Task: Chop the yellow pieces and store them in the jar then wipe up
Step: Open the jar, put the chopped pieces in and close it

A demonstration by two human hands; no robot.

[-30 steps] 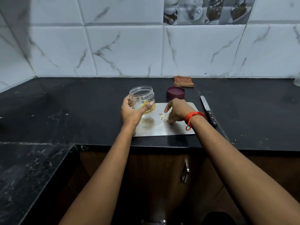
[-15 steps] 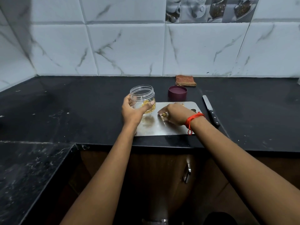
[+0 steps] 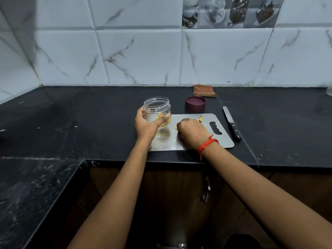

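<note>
Head view: left hand [image 3: 146,125] wraps the jar [image 3: 157,106] at the steel board [image 3: 222,141], left edge, wide counter [image 3: 89,123] beyond. Right hand [image 3: 193,133] knuckles-up, fingers curled under, grip hidden; yellow pieces [image 3: 200,119] peek out beside. The knife [image 3: 231,124] lies just off the right edge.

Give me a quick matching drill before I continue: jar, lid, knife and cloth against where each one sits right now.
Things:
1 jar
2 lid
3 knife
4 cloth

Places:
A against the tiled wall
B on the counter, right of the cutting board
C gripped by the left hand
D on the counter just behind the cutting board

Pairs: 1-C, 2-D, 3-B, 4-A
</note>
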